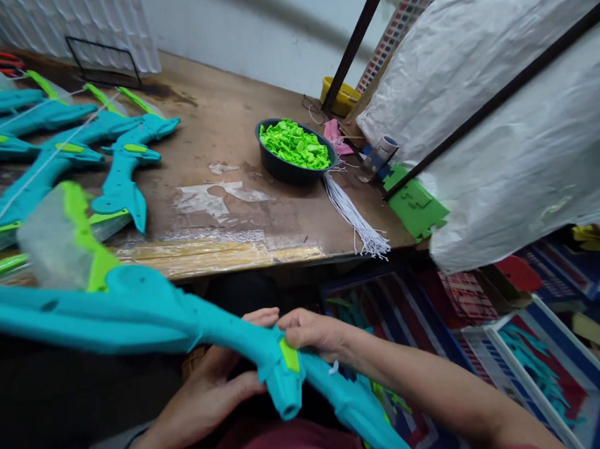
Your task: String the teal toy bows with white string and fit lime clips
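Note:
A long teal plastic toy bow (148,313) lies across my lap below the table's front edge. My left hand (212,383) grips it from underneath near the middle, fingers wrapped round. My right hand (313,334) pinches at a small green clip (289,354) set into the bow's grip. A clear plastic bag with a green part (62,237) covers the bow's far left end. A black bowl (277,167) full of small green clips (290,144) stands on the wooden table (224,114).
Several finished teal bows (75,149) lie on the table's left. A bundle of white strings (355,218) hangs over the front edge. White plastic sheeting (500,120) rises at right. Printed boxes (533,366) crowd the floor.

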The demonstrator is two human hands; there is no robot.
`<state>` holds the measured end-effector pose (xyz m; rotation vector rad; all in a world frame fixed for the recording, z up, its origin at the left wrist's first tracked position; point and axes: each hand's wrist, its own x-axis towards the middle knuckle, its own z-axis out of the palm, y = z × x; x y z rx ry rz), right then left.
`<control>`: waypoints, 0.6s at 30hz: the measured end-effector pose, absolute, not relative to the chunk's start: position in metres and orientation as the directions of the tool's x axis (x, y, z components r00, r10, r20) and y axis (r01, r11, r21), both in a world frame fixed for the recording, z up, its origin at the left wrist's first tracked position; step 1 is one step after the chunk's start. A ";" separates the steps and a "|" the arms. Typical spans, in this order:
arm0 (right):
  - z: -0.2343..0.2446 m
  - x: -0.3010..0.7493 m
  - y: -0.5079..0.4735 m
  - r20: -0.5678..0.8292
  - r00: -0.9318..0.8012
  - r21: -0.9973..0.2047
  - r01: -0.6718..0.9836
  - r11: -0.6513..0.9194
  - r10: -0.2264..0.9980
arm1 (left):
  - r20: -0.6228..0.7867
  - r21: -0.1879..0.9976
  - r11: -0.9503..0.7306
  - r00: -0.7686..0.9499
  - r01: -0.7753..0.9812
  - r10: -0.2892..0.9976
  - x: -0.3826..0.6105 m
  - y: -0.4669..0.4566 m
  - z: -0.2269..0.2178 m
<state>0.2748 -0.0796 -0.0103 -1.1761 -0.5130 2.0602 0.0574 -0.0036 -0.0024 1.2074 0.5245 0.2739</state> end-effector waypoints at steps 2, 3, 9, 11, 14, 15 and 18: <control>-0.015 0.270 -0.083 -0.581 -0.394 -0.614 -0.363 -0.701 0.712 | -0.259 0.919 0.384 0.864 0.084 0.432 0.064 -0.003 0.002; -0.013 0.270 -0.083 -0.579 -0.417 -0.629 -0.318 -0.709 0.700 | -0.263 0.908 0.412 0.875 0.081 0.407 0.067 -0.003 0.004; 0.028 0.330 -0.037 -0.626 -0.400 -0.780 0.307 -0.546 0.669 | -0.260 0.887 0.459 0.759 -0.057 0.597 0.069 -0.004 -0.024; 0.041 0.365 -0.006 -0.527 -0.162 -0.802 0.418 -0.426 0.834 | -0.273 0.883 0.460 0.703 -0.087 0.657 0.071 -0.004 -0.041; 0.054 0.419 0.049 -0.207 0.231 -0.736 0.603 -0.307 0.951 | -0.333 0.875 0.482 0.656 -0.053 0.677 0.075 -0.004 -0.055; 0.057 0.436 0.068 -0.118 0.310 -0.712 0.636 -0.298 0.943 | -0.344 0.876 0.481 0.643 -0.042 0.684 0.076 -0.005 -0.055; 0.068 0.478 0.125 0.132 0.467 -0.598 0.741 -0.305 0.875 | -0.359 0.881 0.470 0.576 -0.049 0.734 0.082 -0.010 -0.050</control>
